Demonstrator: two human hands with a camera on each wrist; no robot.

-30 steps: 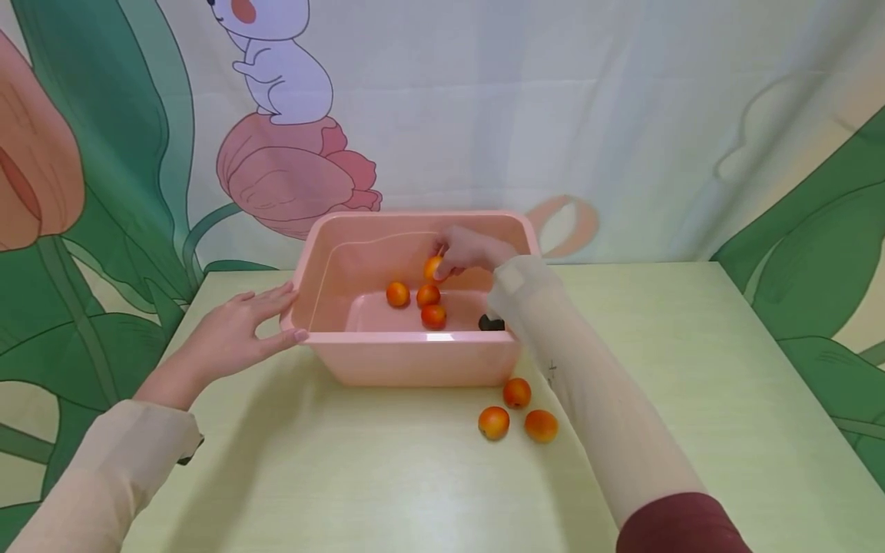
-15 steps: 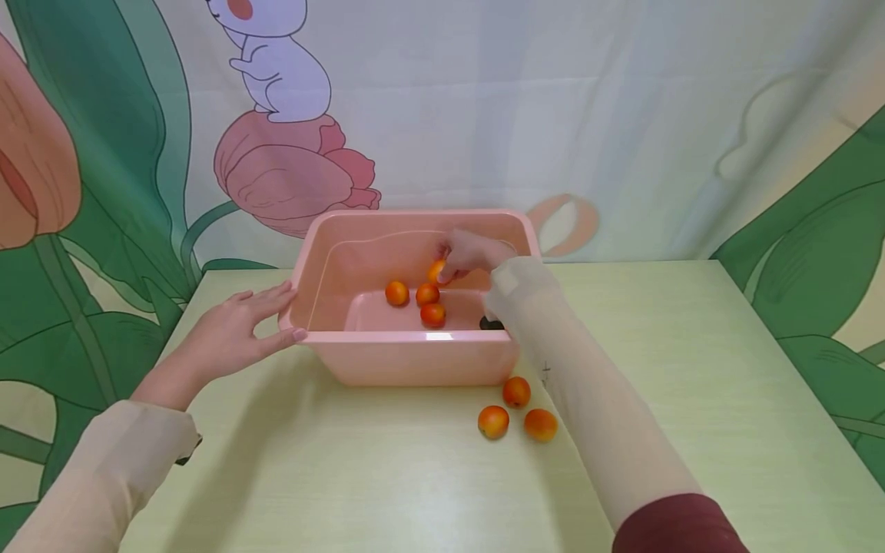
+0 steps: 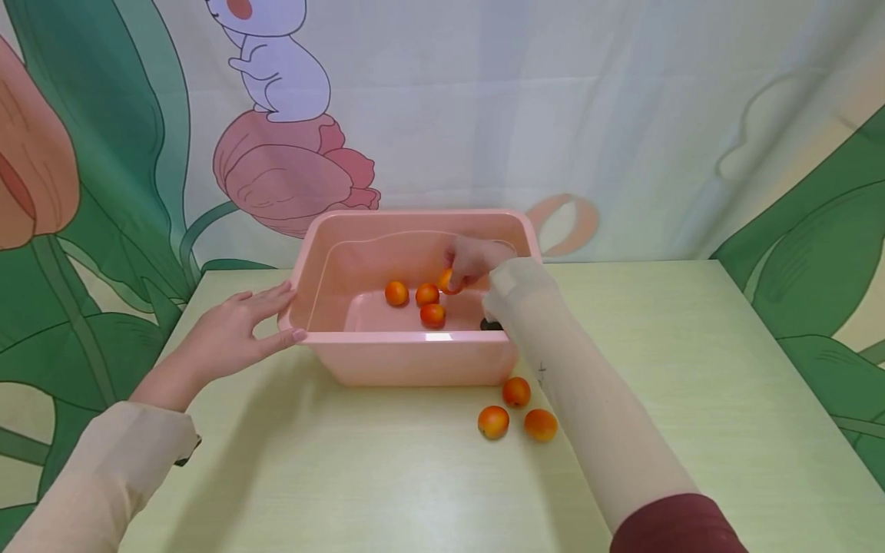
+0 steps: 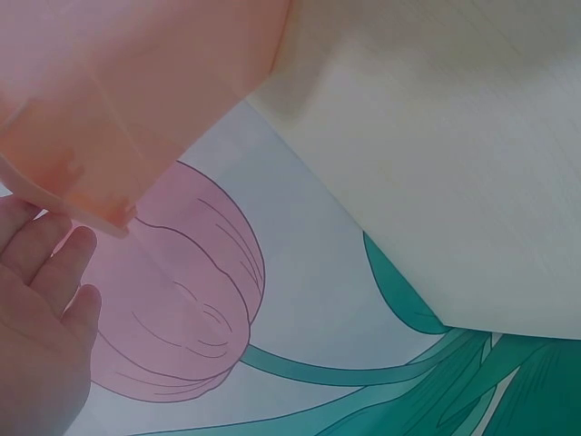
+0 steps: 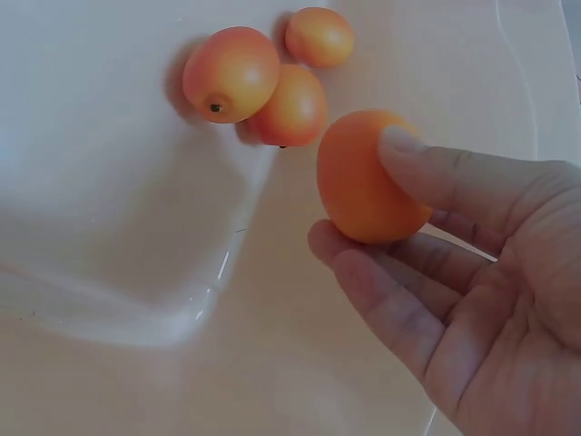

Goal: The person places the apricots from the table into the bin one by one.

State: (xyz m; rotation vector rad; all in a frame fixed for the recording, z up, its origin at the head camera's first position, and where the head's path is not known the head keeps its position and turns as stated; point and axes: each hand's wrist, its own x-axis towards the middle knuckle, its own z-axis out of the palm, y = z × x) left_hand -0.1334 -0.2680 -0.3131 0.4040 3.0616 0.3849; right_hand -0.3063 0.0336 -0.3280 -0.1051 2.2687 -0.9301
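In the head view, a pink plastic bin (image 3: 415,361) stands on the table. My right hand (image 3: 477,257) reaches down inside it and pinches a small orange fruit (image 3: 449,281) between thumb and fingers. The right wrist view shows this held fruit (image 5: 368,177) close up, with the thumb on top and fingers below. Beside it on the bin's floor lie three similar orange-red fruits (image 3: 427,295), two with a dark spot at one end. My left hand (image 3: 238,330) rests at the bin's left rim, fingers extended; in the left wrist view its fingertips (image 4: 82,245) touch the rim's underside.
Three more orange fruits (image 3: 515,392) lie on the pale table (image 3: 387,476) by the bin's front right corner, close to the right sleeve (image 3: 581,384). Behind the table hangs a printed curtain (image 3: 449,115) with flowers and a white animal.
My right hand has moved slightly right and down inside the bin, carrying the pinched fruit away from the three lying there. The left hand keeps its place at the rim.
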